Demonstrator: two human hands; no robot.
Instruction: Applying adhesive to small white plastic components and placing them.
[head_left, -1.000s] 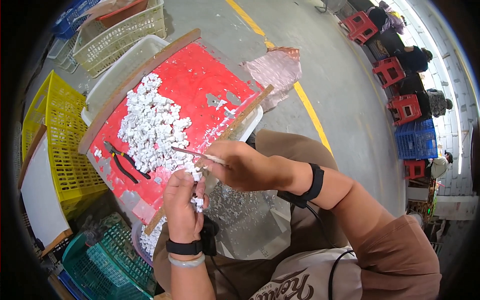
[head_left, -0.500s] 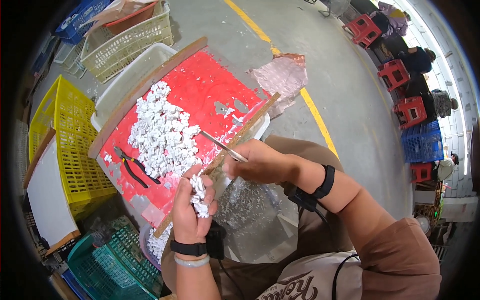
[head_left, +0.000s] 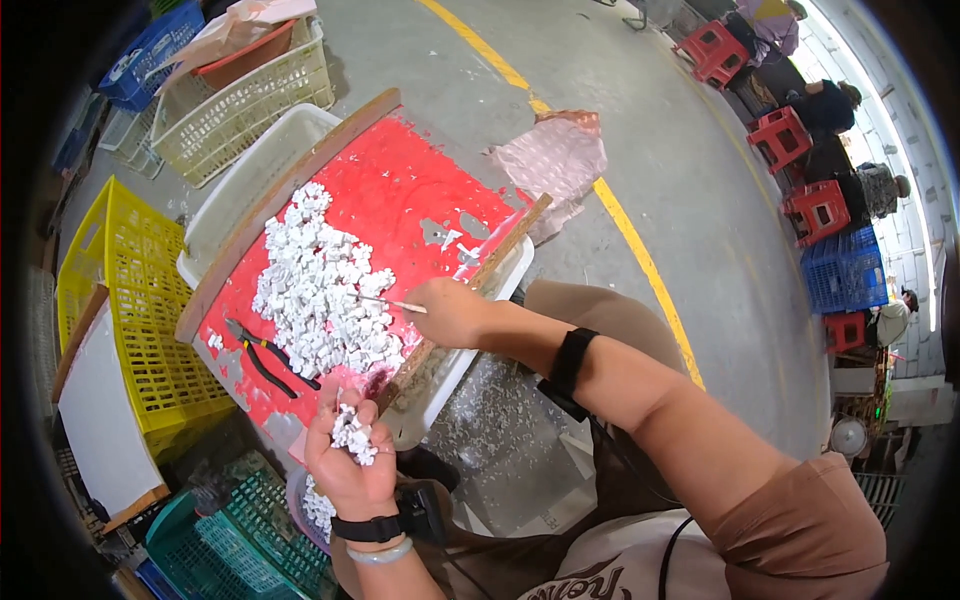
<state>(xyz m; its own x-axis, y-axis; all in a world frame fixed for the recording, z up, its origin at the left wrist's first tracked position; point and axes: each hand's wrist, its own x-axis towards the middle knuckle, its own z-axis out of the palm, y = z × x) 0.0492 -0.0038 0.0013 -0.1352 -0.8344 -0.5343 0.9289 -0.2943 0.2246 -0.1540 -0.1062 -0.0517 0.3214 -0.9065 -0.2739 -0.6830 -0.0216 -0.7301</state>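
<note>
My left hand (head_left: pixel 345 450) is cupped palm-up near the board's front edge, its fingers curled round a clump of small white plastic pieces (head_left: pixel 352 434). In my right hand (head_left: pixel 446 312) is a slim metal knife-like tool (head_left: pixel 390 302), gripped in closed fingers. Its tip reaches the right side of a large heap of white pieces (head_left: pixel 318 278). The heap lies on a red board (head_left: pixel 420 180) with worn grey patches and wooden edge strips. Left of the heap lie pliers (head_left: pixel 262 352) with black and yellow handles.
A white tub (head_left: pixel 225 205) sits under the board. Yellow (head_left: pixel 135 310) and green (head_left: pixel 245 535) crates stand at the left, with a bowl of white pieces (head_left: pixel 318 508) by my left wrist. Pink sheeting (head_left: pixel 555 165) lies beyond the board. People sit far right near red stools (head_left: pixel 780 138).
My right hand has moved left and forward, bringing the tool's tip into the heap. My left hand has shifted left and toward me, still holding white pieces. The view has tilted slightly.
</note>
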